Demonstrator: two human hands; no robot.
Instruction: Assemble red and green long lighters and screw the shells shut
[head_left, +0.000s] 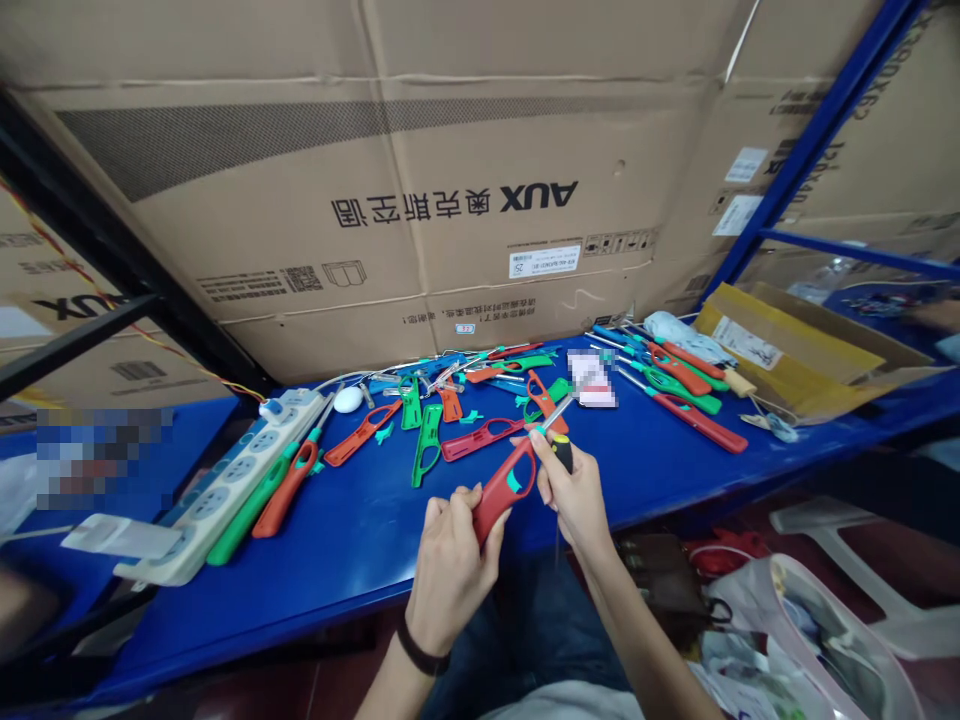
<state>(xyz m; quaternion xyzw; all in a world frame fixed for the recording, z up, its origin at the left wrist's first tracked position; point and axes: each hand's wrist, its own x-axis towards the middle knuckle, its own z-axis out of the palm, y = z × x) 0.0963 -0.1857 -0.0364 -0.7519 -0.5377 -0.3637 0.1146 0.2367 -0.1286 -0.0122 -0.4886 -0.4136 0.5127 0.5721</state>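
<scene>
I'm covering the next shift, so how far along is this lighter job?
Opened-up green casing and orange casing lie loose, so several look done. In hand: the left hand grips a red lighter while the right hand works a screwdriver at it. Remaining: seemingly whole lighters at the right end.

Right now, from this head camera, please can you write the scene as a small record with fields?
Left hand: grips a red utility lighter by its body
Right hand: holds a black-and-yellow screwdriver handle beside the lighter's upper end
Nearby: loose green plastic lighter shell among other red and green lighter parts, on a blue table
Rest: white power strip; AUX cardboard carton behind the table
</scene>
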